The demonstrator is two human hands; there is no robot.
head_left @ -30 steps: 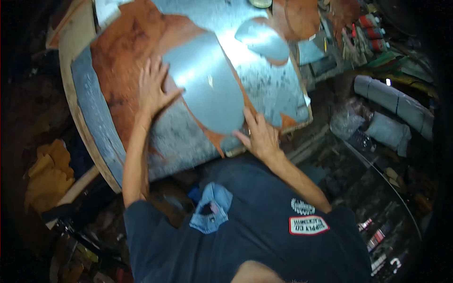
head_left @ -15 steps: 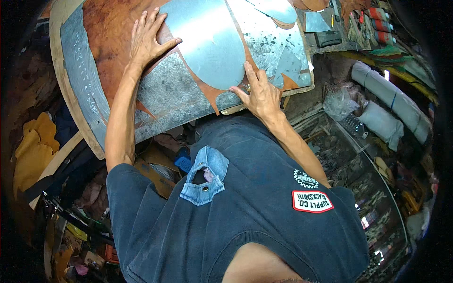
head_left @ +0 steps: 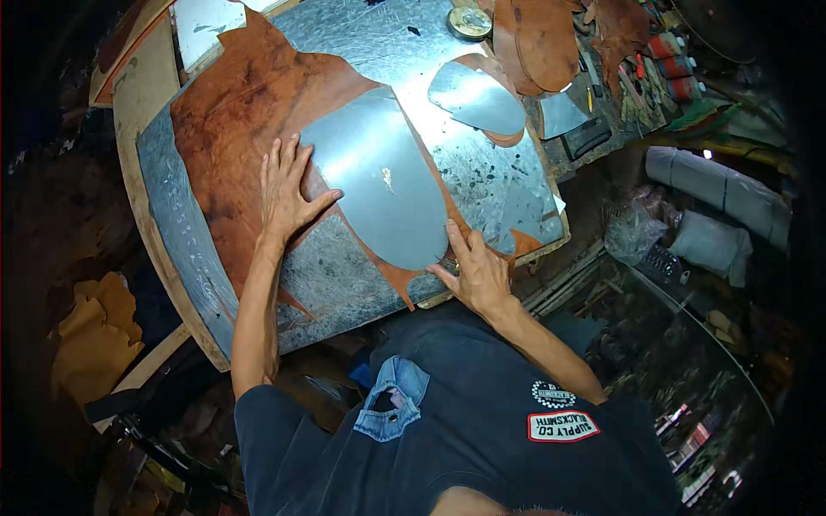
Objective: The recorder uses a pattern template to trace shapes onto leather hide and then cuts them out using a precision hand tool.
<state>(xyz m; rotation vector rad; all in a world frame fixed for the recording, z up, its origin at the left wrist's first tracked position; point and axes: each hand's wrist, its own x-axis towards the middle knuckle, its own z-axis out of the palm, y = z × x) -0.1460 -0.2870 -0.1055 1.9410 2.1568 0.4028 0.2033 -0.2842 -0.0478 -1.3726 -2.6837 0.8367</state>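
While brn leather (head_left: 219,138) tops metal tbl (head_left: 331,275), roll (head_left: 718,187) lies nr.

A smooth, round-ended grey sheet (head_left: 372,185) lies flat over the irregular, dark-blotched brown leather (head_left: 232,129).

Two hands (head_left: 286,199), three red bottles (head_left: 674,68)

The leather (head_left: 225,142) is reddish-brown with dark blotches — the plate (head_left: 379,193) silver-grey, the tabletop (head_left: 331,279) speckled grey.
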